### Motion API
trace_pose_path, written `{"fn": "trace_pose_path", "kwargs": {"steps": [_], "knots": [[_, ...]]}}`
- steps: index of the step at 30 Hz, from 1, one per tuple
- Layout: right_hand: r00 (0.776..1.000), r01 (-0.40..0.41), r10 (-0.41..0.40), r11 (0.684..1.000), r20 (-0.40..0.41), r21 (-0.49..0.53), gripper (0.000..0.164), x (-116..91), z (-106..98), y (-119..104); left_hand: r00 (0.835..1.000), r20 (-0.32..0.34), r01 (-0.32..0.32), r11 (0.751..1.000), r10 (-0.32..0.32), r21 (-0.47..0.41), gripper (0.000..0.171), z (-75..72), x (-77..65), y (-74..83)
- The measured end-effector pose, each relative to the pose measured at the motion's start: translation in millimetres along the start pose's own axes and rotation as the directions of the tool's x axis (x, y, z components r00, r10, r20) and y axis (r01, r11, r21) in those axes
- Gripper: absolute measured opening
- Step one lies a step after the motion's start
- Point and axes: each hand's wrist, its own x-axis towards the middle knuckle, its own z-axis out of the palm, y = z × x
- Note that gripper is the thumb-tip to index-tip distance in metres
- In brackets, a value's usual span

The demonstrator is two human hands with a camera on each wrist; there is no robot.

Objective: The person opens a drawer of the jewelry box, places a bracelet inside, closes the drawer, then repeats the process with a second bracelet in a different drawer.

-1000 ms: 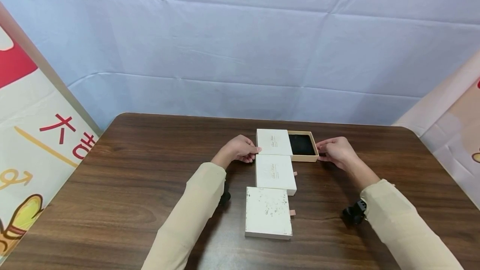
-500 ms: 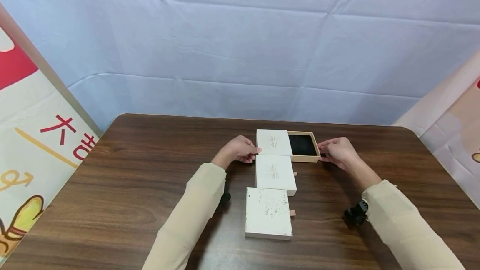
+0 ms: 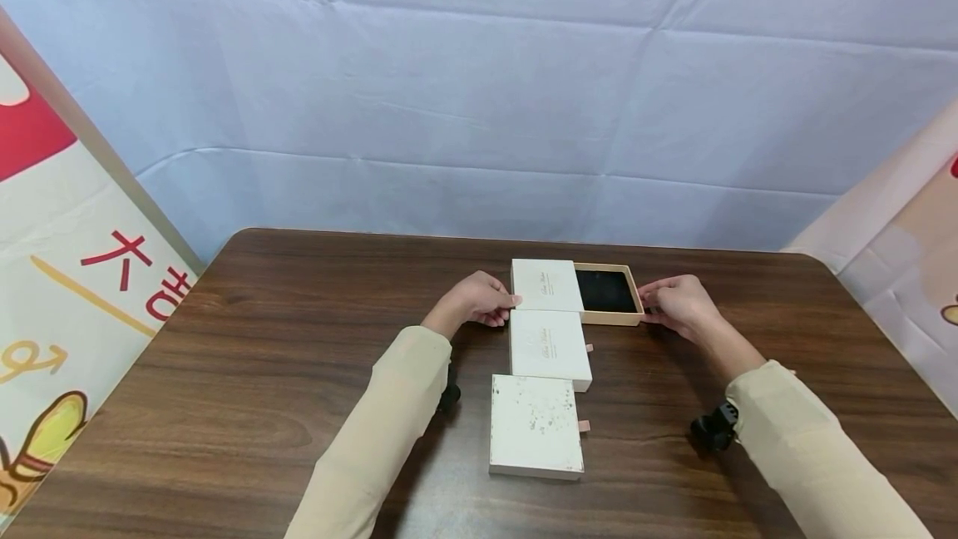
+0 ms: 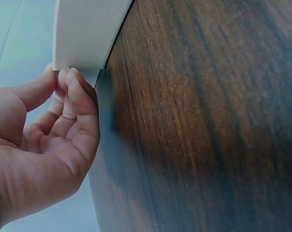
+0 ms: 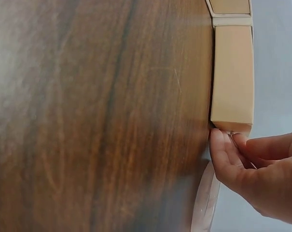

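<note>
At the far end of a column of white boxes, my left hand point(image 3: 479, 299) holds the near left corner of a drawer-style gift box point(image 3: 540, 283). In the left wrist view, thumb and fingertips meet at the box's end point(image 4: 83, 43). The box's tan drawer point(image 3: 609, 318) is pulled well out to the right, showing a black lining point(image 3: 604, 290). My right hand point(image 3: 679, 304) is at the drawer's outer end. The right wrist view shows its thumb and fingers pinching a small pull tab point(image 5: 232, 137) there, with the tab mostly covered by the fingers.
Directly nearer lies a second white gift box point(image 3: 546, 344), closed, with a pink tab on its right. Nearest is a speckled white box point(image 3: 535, 427), also closed with a pink tab. They lie on a brown wooden table point(image 3: 299, 406) before a pale cloth backdrop point(image 3: 464, 90).
The drawer has slid a little farther right out of its sleeve, and my right hand has moved right with it. My left hand and the other boxes stay in place.
</note>
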Motion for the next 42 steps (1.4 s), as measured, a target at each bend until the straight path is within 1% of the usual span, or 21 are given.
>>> {"fn": "trace_pose_path", "kwargs": {"steps": [6, 13, 20, 24, 28, 33, 37, 40, 42], "knots": [[1.0, 0.005, -0.005, 1.0, 0.0, -0.012, 0.033, 0, -1, 1, 1.0, 0.0, -0.001, 1.0, 0.001, 0.002, 0.022, 0.1, -1.4, 1.0], [1.0, 0.018, -0.02, 0.996, -0.02, -0.089, 0.033, -2, -4, -5, 1.0, 0.002, 0.002, 1.0, -0.002, 0.0, 0.023, 0.3, -1.4, 1.1], [0.999, 0.045, -0.043, 0.993, 0.024, -0.109, 0.034, -6, -14, -11, 1.0, 0.008, 0.0, 1.0, 0.0, 0.004, 0.023, -0.1, 0.3, -0.1], [0.997, 0.07, -0.067, 0.989, 0.025, -0.132, 0.035, -7, -22, -14, 1.0, 0.011, -0.001, 1.0, 0.001, 0.003, 0.023, -0.3, 0.2, -0.1], [0.998, 0.065, -0.063, 0.991, 0.028, -0.116, 0.036, -7, -31, -16, 1.0, 0.005, -0.001, 1.0, 0.001, 0.005, 0.023, -0.2, -0.5, 0.4], [0.998, 0.048, -0.045, 0.996, 0.041, -0.069, 0.036, -6, -42, -14, 1.0, -0.002, 0.0, 1.0, 0.0, 0.006, 0.024, 0.1, -1.2, 0.4], [0.999, 0.041, -0.038, 0.996, 0.033, -0.08, 0.037, -7, -49, -11, 1.0, -0.007, 0.0, 1.0, 0.0, 0.013, 0.024, 0.6, -1.3, 0.6], [1.0, 0.025, -0.023, 0.997, 0.015, -0.075, 0.031, -8, -55, -8, 1.0, -0.005, 0.001, 1.0, -0.001, 0.013, 0.023, 0.8, -0.5, 0.6], [1.0, 0.014, -0.013, 0.998, 0.004, -0.058, 0.024, -8, -59, -6, 1.0, -0.004, 0.003, 1.0, -0.003, 0.013, 0.023, 1.0, -0.4, 0.5]]}}
